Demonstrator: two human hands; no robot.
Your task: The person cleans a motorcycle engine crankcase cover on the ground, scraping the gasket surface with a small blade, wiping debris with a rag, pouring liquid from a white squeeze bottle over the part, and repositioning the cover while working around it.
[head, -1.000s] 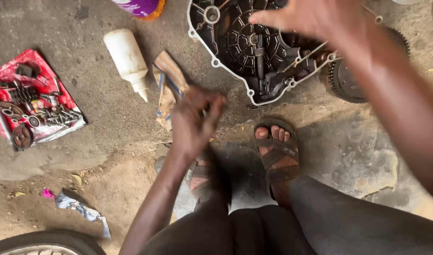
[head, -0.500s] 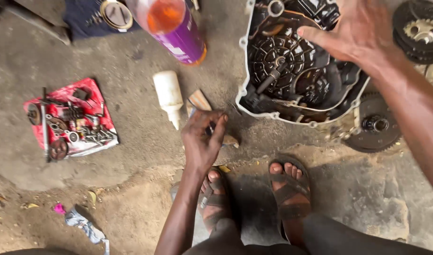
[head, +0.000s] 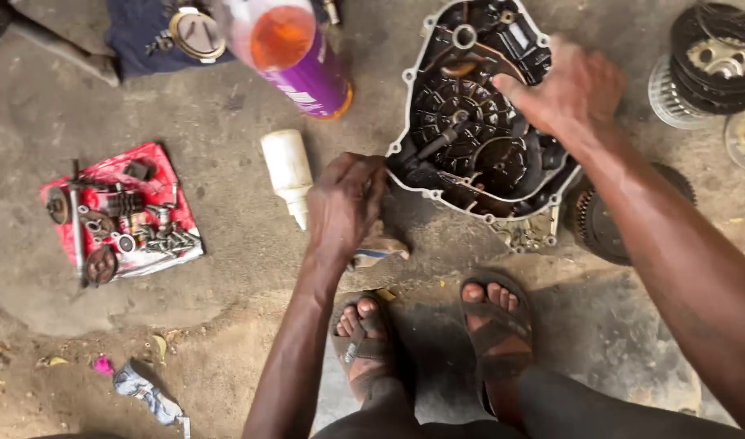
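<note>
Bare concrete floor point(head: 226, 268) carried the open engine casing point(head: 478, 122), which lay flat with its long axis running from lower left to upper right. At the casing's lower-left edge, the left hand point(head: 344, 203) was the nearer one to the white squeeze bottle point(head: 287, 172) just left of the casing; its fingers were curled closed, though on what could not be determined. The right hand point(head: 571, 89) rested on the casing's upper-right rim, fingers loosely spread and gripping nothing.
</note>
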